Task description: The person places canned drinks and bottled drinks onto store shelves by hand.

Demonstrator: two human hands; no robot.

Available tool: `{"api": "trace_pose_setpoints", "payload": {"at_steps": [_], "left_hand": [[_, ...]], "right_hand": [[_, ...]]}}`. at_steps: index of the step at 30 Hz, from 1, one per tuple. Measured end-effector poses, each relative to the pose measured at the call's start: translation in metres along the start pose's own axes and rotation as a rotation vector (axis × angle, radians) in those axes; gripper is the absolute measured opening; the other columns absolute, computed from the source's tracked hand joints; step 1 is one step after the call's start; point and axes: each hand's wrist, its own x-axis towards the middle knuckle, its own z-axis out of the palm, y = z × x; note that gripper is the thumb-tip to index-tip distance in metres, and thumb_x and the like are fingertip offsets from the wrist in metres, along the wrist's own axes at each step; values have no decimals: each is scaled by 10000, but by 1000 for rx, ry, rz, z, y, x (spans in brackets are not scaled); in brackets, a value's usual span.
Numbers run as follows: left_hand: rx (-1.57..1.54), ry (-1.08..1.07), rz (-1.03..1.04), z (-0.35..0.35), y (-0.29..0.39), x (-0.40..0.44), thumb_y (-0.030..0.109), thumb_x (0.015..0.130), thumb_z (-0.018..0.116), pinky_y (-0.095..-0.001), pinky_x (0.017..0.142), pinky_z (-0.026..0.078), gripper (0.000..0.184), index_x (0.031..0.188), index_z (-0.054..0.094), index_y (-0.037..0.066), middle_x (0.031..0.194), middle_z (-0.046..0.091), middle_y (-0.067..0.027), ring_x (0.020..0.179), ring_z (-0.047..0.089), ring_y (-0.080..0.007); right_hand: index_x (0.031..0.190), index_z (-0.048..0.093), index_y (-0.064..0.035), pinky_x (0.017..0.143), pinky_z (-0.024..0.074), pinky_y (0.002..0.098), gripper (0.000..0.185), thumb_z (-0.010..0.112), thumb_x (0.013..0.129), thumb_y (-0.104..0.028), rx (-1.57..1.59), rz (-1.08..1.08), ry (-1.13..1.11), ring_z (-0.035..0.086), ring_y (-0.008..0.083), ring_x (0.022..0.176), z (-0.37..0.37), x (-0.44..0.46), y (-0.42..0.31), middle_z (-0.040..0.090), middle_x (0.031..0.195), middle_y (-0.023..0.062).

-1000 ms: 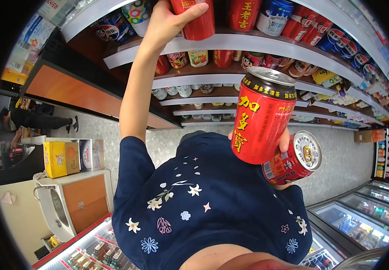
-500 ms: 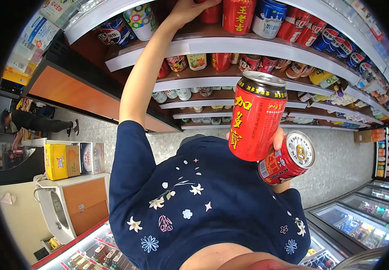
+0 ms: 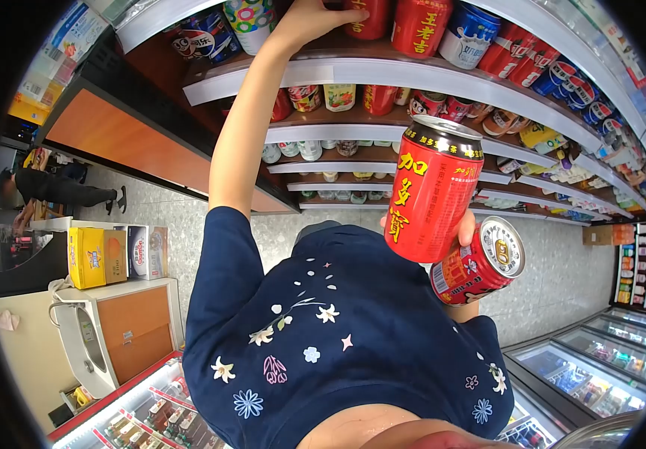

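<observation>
My right hand [image 3: 467, 227] is closed around two cans, mostly hidden behind them. One is a tall red can [image 3: 435, 191] with a black band and yellow lettering, nearly upright. Below and right of it, a shorter red can [image 3: 476, 262] tilts with its silver top towards me. My left arm stretches up to a shelf, where my left hand [image 3: 315, 21] has its thumb against a red drink can [image 3: 366, 24]; its other fingers are partly cut off by the frame's top edge. Right beside that stands another red can [image 3: 421, 30] with yellow lettering.
A blue-and-white can [image 3: 470, 36] and several more cans line the shelf [image 3: 383, 72]. Lower shelves hold further drinks. Glass-topped freezers [image 3: 588, 374] stand at lower right. At left are a sink [image 3: 95, 344], a yellow box [image 3: 87, 258] and another person [image 3: 61, 187] farther off.
The view has shifted slightly, so the shelf cans sit farther right in it. My left hand's thumb now shows on the red can's front. The right hand keeps both cans.
</observation>
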Motion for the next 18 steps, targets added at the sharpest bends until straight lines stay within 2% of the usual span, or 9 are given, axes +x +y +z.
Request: {"api": "trace_pose_setpoints", "payload": {"at_steps": [2, 5, 6, 9, 12, 15, 18], "left_hand": [[-44, -80, -105, -5, -10, 1, 291, 729, 826, -359, 972, 446, 834, 1350, 399, -68, 1240, 566, -218, 1142, 558, -281], [184, 333, 225, 18, -30, 2, 351, 692, 840, -370, 963, 454, 929, 1332, 351, -113, 1195, 584, -248, 1094, 584, -322], [109, 293, 121, 23, -29, 1, 377, 671, 849, -375, 951, 462, 972, 1302, 332, -150, 1149, 595, -284, 1063, 601, -354], [145, 336, 100, 36, -9, -7, 389, 720, 817, -380, 929, 473, 934, 1301, 327, -153, 1139, 596, -306, 1047, 615, -365], [98, 54, 107, 23, -15, 4, 398, 740, 802, -385, 935, 470, 925, 1330, 322, -129, 1138, 609, -289, 1060, 614, -366], [19, -8, 71, 16, -6, 0, 418, 742, 799, -388, 1005, 426, 972, 1388, 290, -98, 1249, 556, -293, 1182, 548, -377], [-9, -88, 125, 6, -10, -2, 471, 750, 779, -383, 1096, 340, 1039, 1442, 235, -81, 1386, 441, -308, 1332, 408, -373]], "right_hand": [[1452, 245, 24, 1029, 398, 555, 1153, 899, 536, -228, -12, 4, 19, 440, 490, 1255, 1, 0, 0, 428, 1391, 265], [1444, 253, 25, 1024, 401, 548, 1145, 896, 534, -238, -20, 8, 32, 444, 482, 1247, 1, 1, 2, 431, 1383, 262], [1442, 255, 26, 1022, 402, 546, 1143, 895, 534, -242, -24, 10, 35, 445, 480, 1244, 1, 2, 2, 432, 1380, 261], [1434, 263, 27, 1016, 405, 540, 1136, 893, 532, -252, -38, 20, 46, 449, 472, 1236, 4, 3, 3, 436, 1371, 258], [1426, 270, 29, 1011, 407, 533, 1129, 891, 530, -261, -44, 28, 57, 453, 464, 1227, 5, 4, 3, 439, 1363, 254], [1419, 277, 30, 1005, 410, 527, 1122, 889, 528, -271, -61, 34, 67, 457, 456, 1219, 7, 4, 4, 443, 1354, 251], [1411, 285, 32, 1000, 413, 521, 1115, 886, 526, -281, -72, 41, 79, 461, 449, 1211, 9, 5, 5, 446, 1345, 248]]}}
